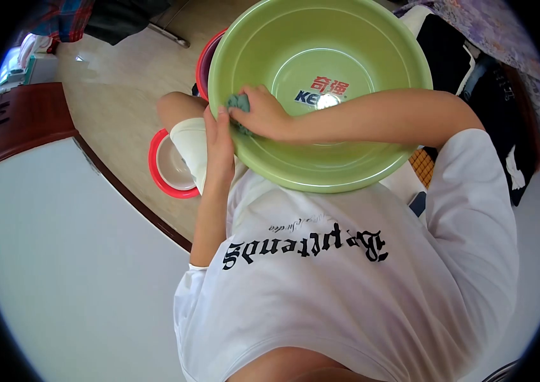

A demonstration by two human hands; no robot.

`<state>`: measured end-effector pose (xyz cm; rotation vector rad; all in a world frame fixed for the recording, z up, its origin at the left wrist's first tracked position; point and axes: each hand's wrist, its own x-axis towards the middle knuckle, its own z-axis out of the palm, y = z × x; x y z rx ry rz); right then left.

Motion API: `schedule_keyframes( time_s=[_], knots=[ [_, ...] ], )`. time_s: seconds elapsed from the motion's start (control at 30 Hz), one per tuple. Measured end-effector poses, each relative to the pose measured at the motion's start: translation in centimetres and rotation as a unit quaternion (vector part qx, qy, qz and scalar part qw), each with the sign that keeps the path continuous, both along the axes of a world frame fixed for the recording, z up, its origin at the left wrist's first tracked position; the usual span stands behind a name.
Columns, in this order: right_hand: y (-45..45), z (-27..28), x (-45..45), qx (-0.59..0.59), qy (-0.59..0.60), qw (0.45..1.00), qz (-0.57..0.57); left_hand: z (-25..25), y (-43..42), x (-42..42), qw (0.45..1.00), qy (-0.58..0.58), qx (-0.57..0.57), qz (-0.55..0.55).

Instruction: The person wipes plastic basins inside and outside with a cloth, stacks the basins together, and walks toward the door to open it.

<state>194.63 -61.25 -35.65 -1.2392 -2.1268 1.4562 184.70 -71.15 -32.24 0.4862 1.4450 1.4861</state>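
A large light-green plastic basin (372,44) with red and dark-blue lettering on its bottom is tilted against my lap. My left hand (220,143) grips the basin's left rim from outside, part of its fingers hidden. My right arm reaches across the basin's inside. In my right hand (263,114) is a bunched grey-green cloth (239,103), pressed against the inner left wall close to my left hand. The cloth is partly covered by my fingers.
A red-rimmed basin (202,67) shows behind the green one. Another red-rimmed bowl with a pale inside (174,167) stands on the floor beside my leg. Dark clothes (442,54) lie at the right. A white panel with brown wooden edging (72,210) is on the left.
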Motion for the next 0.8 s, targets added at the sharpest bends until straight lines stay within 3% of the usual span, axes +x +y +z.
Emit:
schedule_keyframes(
  time_s=[0.07, 0.2, 0.33, 0.8],
  knots=[
    [1.4, -0.4, -2.1, -0.006, -0.009, 0.999, -0.044, 0.3, 0.1, 0.3, 0.994, 0.103, -0.016, -0.03],
    [5.3, -0.6, -4.8, -0.077, 0.006, 0.982, -0.172, 0.9, 0.4, 0.5, 0.997, 0.07, -0.012, -0.034],
    [5.5, -0.7, -4.6, -0.044, -0.042, 0.988, -0.145, -0.8, 0.2, 0.3, 0.991, 0.132, -0.02, -0.023],
    [4.7, -1.8, -4.0, 0.004, 0.007, 0.991, -0.134, -1.9, 0.1, 0.2, 0.978, 0.206, 0.0, -0.012]
  ],
)
